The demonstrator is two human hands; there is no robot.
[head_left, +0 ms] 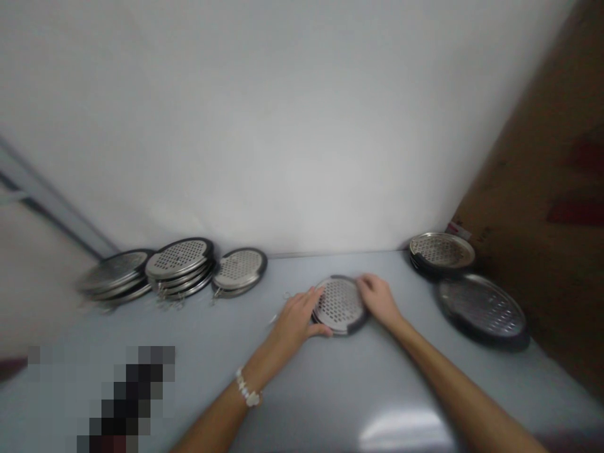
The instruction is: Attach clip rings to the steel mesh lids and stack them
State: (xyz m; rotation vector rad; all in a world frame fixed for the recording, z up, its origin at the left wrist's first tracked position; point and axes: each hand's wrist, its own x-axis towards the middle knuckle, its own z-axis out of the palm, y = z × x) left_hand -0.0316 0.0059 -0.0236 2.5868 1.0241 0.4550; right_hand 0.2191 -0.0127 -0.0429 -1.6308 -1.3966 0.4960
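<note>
A round metal grater (338, 304) with a black rim lies on the table in front of me, with another disc's edge showing beneath it. My left hand (304, 314) grips its left side, the fingers along the far left edge and the thumb at the near edge. Curled around the upper right of the rim is my right hand (376, 294); its fingertips are partly hidden. A white beaded bracelet (247, 389) circles my left wrist.
To the left are a stack of graters (116, 274), a taller stack (180, 264) and a smaller pile (240, 270). On the right, some graters (442, 251) sit behind a larger one (484, 306). A white wall (302, 126) backs the grey table (302, 402); brown cardboard (533, 251) borders the right.
</note>
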